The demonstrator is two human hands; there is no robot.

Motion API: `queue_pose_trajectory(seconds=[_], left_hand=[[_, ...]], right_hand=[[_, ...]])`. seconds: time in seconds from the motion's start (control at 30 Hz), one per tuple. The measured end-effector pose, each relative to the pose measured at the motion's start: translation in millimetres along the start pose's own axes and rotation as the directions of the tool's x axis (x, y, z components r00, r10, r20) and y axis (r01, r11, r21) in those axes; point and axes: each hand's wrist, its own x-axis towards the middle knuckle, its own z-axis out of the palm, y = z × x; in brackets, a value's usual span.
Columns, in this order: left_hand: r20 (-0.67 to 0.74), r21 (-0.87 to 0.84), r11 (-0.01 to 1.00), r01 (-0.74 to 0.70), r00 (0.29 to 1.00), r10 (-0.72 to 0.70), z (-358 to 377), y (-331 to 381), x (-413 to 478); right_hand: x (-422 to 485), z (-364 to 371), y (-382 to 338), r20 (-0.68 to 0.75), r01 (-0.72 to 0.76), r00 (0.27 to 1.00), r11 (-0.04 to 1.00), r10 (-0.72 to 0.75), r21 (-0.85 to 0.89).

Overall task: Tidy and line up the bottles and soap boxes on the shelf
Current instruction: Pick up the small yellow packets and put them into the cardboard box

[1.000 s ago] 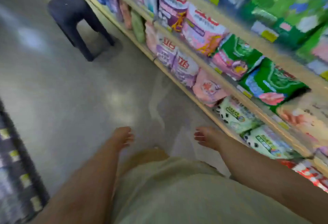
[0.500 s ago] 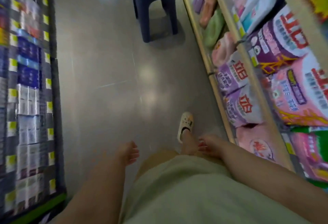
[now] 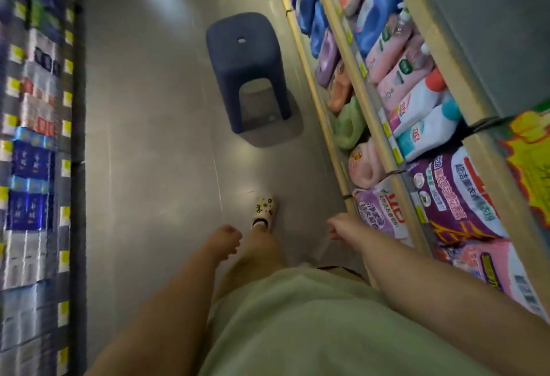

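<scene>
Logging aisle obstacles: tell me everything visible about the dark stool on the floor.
The stool is dark navy, apparently moulded plastic: a rounded square seat with one small central hole, and arched gaps between its legs. It stands upright on the grey floor, near but apart from the right-hand shelf. Nothing rests on it.

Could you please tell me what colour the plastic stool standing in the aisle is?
The stool is dark navy blue, seen clearly in the head view.

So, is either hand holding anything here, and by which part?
Nothing is held. The left hand and the right hand both hang loosely curled and empty; the right is near the purple printed bag but not gripping it.
</scene>
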Motion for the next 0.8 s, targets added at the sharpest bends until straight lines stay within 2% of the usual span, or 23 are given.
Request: queue_pose_trajectory(seconds=[0.07, 0.13, 0.23, 0.33, 0.43, 0.5, 0.63, 0.73, 0.8], left_hand=[[0.014, 0.051, 0.998, 0.032, 0.999, -0.032, -21, 35, 29], [0.068, 0.028, 0.997, 0.078, 0.995, -0.079, -46, 71, 59], [0.100, 0.041, 0.995, 0.085, 0.991, -0.089, -94, 136, 100], [0.076, 0.128, 0.992, 0.007, 0.997, -0.017, -139, 210, 130], [0.013, 0.146, 0.987, -0.071, 0.998, 0.069, -165, 281, 154], [0.023, 0.135, 0.987, -0.091, 0.996, 0.088, -167, 324, 164], [0.129, 0.165, 0.975, -0.149, 0.983, 0.129, -137, 416, 174], [0.201, 0.227, 0.939, -0.258, 0.956, 0.214, -106, 489, 164], [0.251, 0.195, 0.915, -0.352, 0.920, 0.301, -85, 540, 153]], right_hand=[[16, -2, -18, -0.006, -0.087, 0.996, 0.996, 0.087, -0.005], [32, 1, -41, 0.021, -0.177, 0.984, 0.984, 0.177, 0.000], [57, 7, -98, 0.057, -0.237, 0.971, 0.967, 0.232, 0.096], [75, 3, -175, 0.027, -0.138, 0.990, 0.955, 0.136, 0.261], [83, -17, -248, 0.008, -0.093, 0.995, 0.929, 0.097, 0.359], [87, -39, -290, -0.007, -0.047, 0.999, 0.909, 0.054, 0.414], [99, -103, -370, -0.157, 0.172, 0.981, 0.876, -0.112, 0.450], [94, -161, -423, -0.235, 0.283, 0.951, 0.868, -0.200, 0.408], [90, -200, -448, -0.315, 0.341, 0.921, 0.866, -0.230, 0.365]])
